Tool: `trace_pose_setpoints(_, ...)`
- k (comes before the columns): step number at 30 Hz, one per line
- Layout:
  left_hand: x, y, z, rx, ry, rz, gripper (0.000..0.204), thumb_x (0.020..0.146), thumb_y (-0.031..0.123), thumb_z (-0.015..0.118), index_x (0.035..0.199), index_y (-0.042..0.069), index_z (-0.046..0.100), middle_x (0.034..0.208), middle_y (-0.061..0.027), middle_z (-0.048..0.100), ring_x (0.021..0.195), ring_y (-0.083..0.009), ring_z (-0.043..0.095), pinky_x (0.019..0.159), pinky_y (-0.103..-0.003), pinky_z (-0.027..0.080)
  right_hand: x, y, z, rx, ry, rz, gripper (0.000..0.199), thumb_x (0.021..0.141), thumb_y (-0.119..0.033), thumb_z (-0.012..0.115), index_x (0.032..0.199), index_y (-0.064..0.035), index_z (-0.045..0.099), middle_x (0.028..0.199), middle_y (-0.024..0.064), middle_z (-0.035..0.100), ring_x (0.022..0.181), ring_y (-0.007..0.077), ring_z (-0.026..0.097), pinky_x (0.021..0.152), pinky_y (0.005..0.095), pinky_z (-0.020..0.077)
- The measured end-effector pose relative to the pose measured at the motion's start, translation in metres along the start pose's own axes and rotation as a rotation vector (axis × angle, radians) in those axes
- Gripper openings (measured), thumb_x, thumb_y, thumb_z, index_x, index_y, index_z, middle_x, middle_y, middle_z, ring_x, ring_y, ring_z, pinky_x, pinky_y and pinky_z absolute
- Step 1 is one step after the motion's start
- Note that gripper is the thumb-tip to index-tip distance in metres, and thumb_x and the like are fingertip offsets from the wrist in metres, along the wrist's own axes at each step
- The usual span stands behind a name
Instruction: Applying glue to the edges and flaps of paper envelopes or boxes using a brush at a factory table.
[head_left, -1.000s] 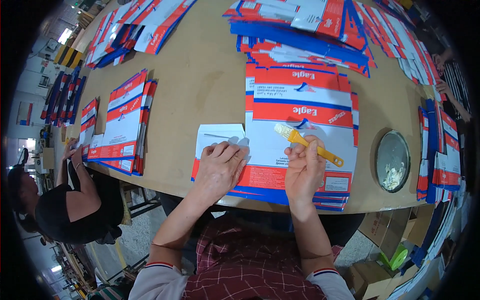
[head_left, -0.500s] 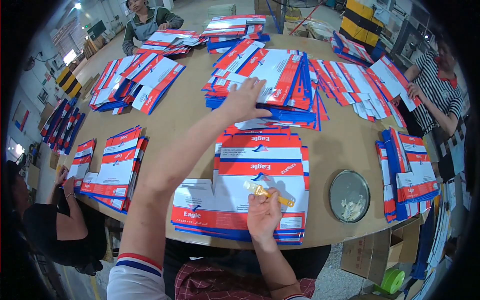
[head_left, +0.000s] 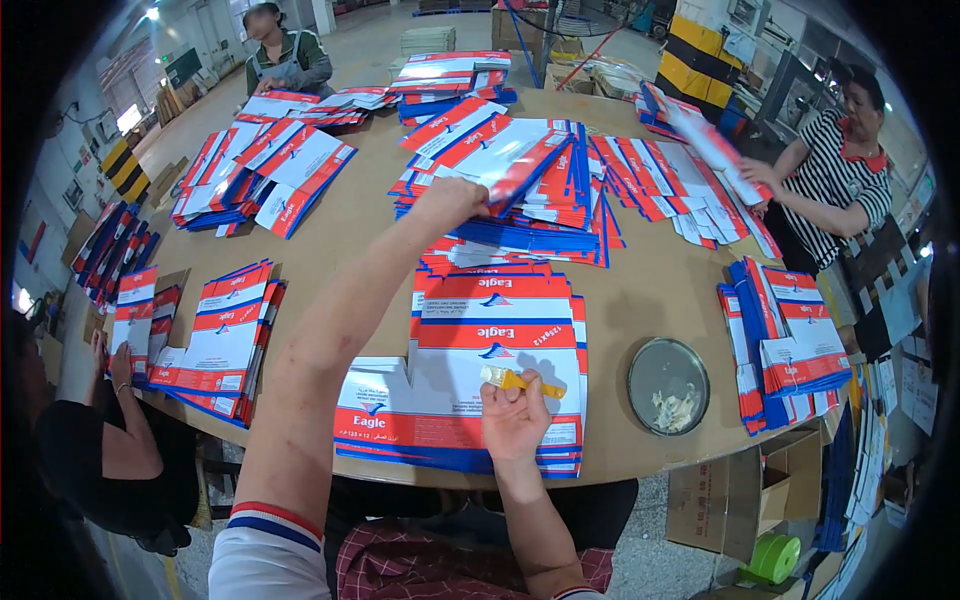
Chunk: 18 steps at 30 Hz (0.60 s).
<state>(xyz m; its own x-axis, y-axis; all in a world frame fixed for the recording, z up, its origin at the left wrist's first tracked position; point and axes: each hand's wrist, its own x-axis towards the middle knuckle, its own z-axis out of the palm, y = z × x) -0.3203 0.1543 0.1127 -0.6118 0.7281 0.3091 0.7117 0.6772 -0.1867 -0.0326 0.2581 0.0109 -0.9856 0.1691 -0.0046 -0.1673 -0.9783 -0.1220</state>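
My left hand (head_left: 449, 203) is stretched out to a tall pile of flat cartons in the middle of the table. Its fingers are closed on the near edge of the top flat carton (head_left: 520, 150), whose gripped corner is blurred and looks raised. Palm up, my right hand (head_left: 515, 420) grips a yellow-handled paste brush (head_left: 525, 381), its bristles pale with paste. Below the brush lies a neat stack of red, white and blue flat cartons (head_left: 450, 400) at the table's near edge. Right of that stack stands a round dish (head_left: 640, 390) with whitish paste in it.
More carton piles (head_left: 265, 170) lie at the left, back and right of the brown table (head_left: 610, 300). A co-worker (head_left: 840, 170) at the right handles a carton; others stand at the far left and sit at the near left. An open cardboard box (head_left: 715, 505) stands below the right edge.
My left hand has gone from spread fingers over the pile to a grip on the top carton's edge, lifting its corner. The brush stays in my right hand. The view has shifted slightly.
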Motion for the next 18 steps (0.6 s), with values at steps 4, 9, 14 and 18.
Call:
trace_pose_setpoints(4, -0.030, 0.003, -0.054, -0.074, 0.374, -0.374, 0.020, 0.078, 0.014, 0.059, 0.097, 0.013, 0.061, 0.084, -0.0105, 0.065, 0.076, -0.0261, 0.063, 0.060, -0.037, 0.050, -0.008, -0.011, 0.014, 0.046, 0.007, 0.018, 0.018, 0.092, -0.026, 0.044, 0.094, -0.0111, 0.053, 0.068, -0.0004, 0.054, 0.068, 0.0120, 0.051, 0.078, 0.0369, 0.0405)
trace_pose_setpoints(9, -0.179, 0.043, -0.100, -0.278, 0.488, 0.085, 0.026, 0.076, 0.006, 0.056, 0.101, 0.010, 0.061, 0.104, -0.0080, 0.062, 0.094, -0.0265, 0.061, 0.080, -0.035, 0.050, -0.046, -0.072, 0.068, 0.010, -0.419, -0.170, 0.014, 0.092, -0.023, 0.040, 0.083, -0.0153, 0.047, 0.063, -0.0022, 0.047, 0.057, 0.0101, 0.043, 0.081, 0.0441, 0.0358)
trace_pose_setpoints(14, -0.325, 0.082, -0.080, -0.289, 0.102, 0.161, 0.036, 0.073, 0.004, 0.058, 0.108, 0.010, 0.058, 0.113, -0.0073, 0.058, 0.109, -0.0275, 0.053, 0.092, -0.039, 0.043, -0.057, -0.044, 0.066, -0.276, -0.539, -0.226, 0.016, 0.093, -0.020, 0.039, 0.084, -0.0126, 0.050, 0.062, -0.0041, 0.042, 0.055, 0.0071, 0.044, 0.079, 0.0328, 0.0367)
trace_pose_setpoints(18, -0.360, 0.084, -0.054, -0.350, -0.046, 0.104, 0.044, 0.072, 0.004, 0.059, 0.115, 0.014, 0.054, 0.124, -0.0069, 0.051, 0.118, -0.0271, 0.044, 0.097, -0.040, 0.039, -0.045, 0.002, 0.027, -0.992, -0.224, -0.284, 0.014, 0.093, -0.019, 0.042, 0.093, -0.0075, 0.050, 0.071, 0.0012, 0.046, 0.069, 0.0111, 0.047, 0.084, 0.0368, 0.0365)
